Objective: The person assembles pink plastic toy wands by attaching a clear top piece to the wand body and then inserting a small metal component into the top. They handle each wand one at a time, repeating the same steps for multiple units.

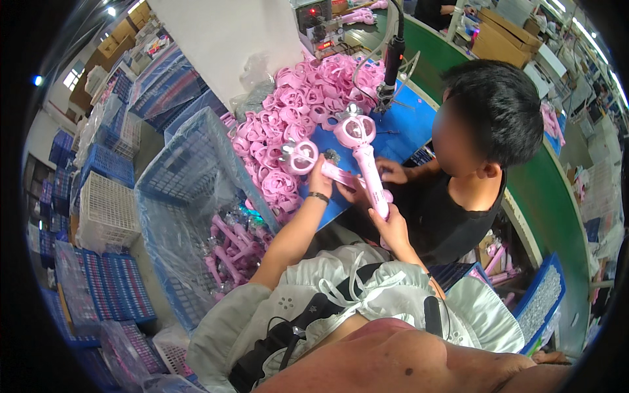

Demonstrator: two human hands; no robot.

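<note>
Pink wands (369, 173) in left hand (320, 179) and right hand (394, 229), one per grip, near edge of blue tabletop (409, 126)

Pink plastic parts (296, 105) heap the blue table (411, 124).

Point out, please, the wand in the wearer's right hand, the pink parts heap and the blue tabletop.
Wand (369, 169): head view, its handle.
Pink parts heap (296, 119): head view, its middle.
Blue tabletop (413, 124): head view, its bare surface.
</note>
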